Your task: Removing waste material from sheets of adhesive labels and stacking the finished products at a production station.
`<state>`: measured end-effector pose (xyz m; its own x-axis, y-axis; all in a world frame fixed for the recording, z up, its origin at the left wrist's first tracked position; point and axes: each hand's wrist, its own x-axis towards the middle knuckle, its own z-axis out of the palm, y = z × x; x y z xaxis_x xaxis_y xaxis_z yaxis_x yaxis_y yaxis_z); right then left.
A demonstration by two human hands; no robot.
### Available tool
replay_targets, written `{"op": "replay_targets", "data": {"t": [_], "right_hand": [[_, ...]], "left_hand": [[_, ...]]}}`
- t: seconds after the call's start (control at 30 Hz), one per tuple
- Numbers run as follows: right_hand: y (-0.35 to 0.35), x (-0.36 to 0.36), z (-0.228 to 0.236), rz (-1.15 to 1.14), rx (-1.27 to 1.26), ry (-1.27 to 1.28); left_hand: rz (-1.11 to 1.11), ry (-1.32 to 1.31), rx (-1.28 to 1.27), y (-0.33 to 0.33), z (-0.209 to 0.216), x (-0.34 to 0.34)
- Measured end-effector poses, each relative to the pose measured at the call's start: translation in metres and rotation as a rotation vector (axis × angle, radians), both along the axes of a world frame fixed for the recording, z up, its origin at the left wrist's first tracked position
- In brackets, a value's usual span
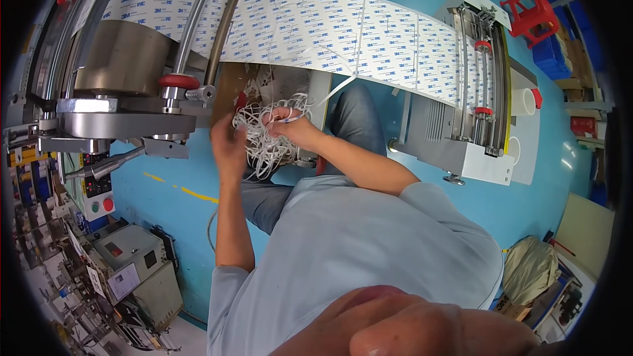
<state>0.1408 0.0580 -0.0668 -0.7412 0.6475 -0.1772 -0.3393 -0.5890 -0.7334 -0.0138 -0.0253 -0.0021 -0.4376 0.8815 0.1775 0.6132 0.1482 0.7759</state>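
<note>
A tangled heap of narrow white strips lies in front of my knees, below the machine's web. My right hand is closed at the heap's upper right, with white strip between its fingers. My left hand is at the heap's left edge, slightly blurred, thumb apart from the fingers, and I see nothing held in it. Overhead runs a wide white sheet web with repeated blue print and several cross lines. A loose white strip hangs from its near edge toward the heap.
At left stands a roller unit with a large metal cylinder and steel rods. To the right, the web enters a roller machine. A grey control cabinet is at lower left. A red stool stands at far right.
</note>
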Motion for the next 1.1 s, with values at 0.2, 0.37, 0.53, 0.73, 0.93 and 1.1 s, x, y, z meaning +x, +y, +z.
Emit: {"op": "replay_targets", "data": {"t": [0.2,0.37,0.53,0.73,0.93,1.1], "right_hand": [[0.001,0.015,0.012,0.000,0.392,-0.274],[0.007,0.029,0.013,0.016,0.475,-0.352],[0.022,0.028,0.002,0.028,0.386,-0.373],[0.018,0.010,0.016,-0.094,0.716,-0.292],[0.016,0.026,-0.003,0.076,0.288,-0.172],[0.022,0.047,-0.011,-0.169,-0.250,0.320]], "left_hand": [[-0.263,0.117,-0.130,0.065,0.037,0.080],[-0.311,0.086,-0.201,0.080,0.024,0.078],[-0.219,-0.121,-0.188,0.073,0.042,0.099],[-0.219,0.125,-0.210,0.078,0.027,0.081],[-0.133,-0.030,-0.124,0.076,0.029,0.067],[-0.169,0.068,0.133,0.070,0.023,0.052]]}}
